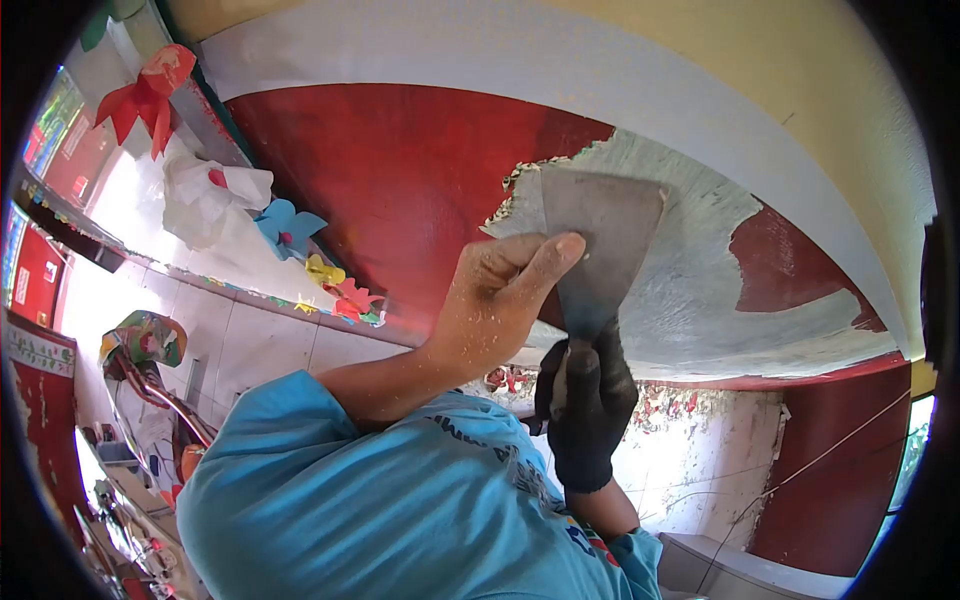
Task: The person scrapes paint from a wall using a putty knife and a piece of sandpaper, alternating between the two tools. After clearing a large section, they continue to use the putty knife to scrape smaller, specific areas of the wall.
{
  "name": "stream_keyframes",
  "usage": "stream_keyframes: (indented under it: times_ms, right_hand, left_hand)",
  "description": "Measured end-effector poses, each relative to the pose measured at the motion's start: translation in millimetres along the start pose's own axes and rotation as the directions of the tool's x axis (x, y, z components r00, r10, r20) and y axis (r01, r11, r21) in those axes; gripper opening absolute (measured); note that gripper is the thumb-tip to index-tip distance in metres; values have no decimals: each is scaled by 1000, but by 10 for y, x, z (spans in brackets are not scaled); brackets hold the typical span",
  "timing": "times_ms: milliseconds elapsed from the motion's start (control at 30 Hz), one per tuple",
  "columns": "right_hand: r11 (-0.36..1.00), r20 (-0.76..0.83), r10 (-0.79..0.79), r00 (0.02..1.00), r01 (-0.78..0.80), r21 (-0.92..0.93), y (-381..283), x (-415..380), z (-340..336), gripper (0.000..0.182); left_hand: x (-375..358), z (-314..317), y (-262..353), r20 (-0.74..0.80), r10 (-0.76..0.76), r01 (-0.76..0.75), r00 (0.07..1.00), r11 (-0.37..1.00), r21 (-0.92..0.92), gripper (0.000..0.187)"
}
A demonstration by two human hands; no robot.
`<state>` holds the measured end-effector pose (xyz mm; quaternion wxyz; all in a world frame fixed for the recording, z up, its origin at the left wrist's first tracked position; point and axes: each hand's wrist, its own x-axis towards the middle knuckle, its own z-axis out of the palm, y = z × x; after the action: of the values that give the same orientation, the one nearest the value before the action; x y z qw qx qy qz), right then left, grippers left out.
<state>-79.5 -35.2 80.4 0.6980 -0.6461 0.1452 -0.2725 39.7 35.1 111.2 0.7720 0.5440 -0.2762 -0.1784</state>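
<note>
A wide-bladed metal scraper is held up before a wall of red paint, its broad edge over the stripped grey-white patch. My right hand, in a black glove, wraps around the scraper's handle below the blade. My left hand, bare and speckled with pale dust, has its thumb lying across the blade's left side. Its other fingers are mostly hidden behind the metal. Ragged flakes line the border between the red paint and the scraped area.
Paper flowers, among them a red one and a blue one, hang at the left. White floor tiles lie beyond my blue shirt. A thin cable crosses the lower right, near a pale ledge.
</note>
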Motion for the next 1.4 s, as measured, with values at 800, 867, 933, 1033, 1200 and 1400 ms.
stream_keyframes:
  times_ms: [800,867,933,1033,1200,1400]
  right_hand:
    - [992,37,-10,999,14,-128,-35,23,-47,35]
    - [992,30,-34,999,38,-118,-30,55,-16,38]
    - [992,19,-45,999,47,-119,-25,82,-19,41]
    - [990,21,-9,1000,11,-137,-110,31,-64,41]
    - [940,44,-75,996,86,-329,-249,63,-139,30]
    - [829,-44,-395,918,335,-448,-388,180,-283,19]
  left_hand:
    - [-32,50,-50,-42,-37,33,998,995,-96,33]
    - [22,43,47,-31,-33,29,999,990,-135,33]
    - [5,-11,-35,-21,-47,46,999,997,-56,31]
    - [54,-55,-51,1,-47,47,999,999,8,30]
    - [91,-32,64,62,-6,9,998,998,-59,36]
    - [-1,-10,75,163,-173,204,971,958,-202,42]
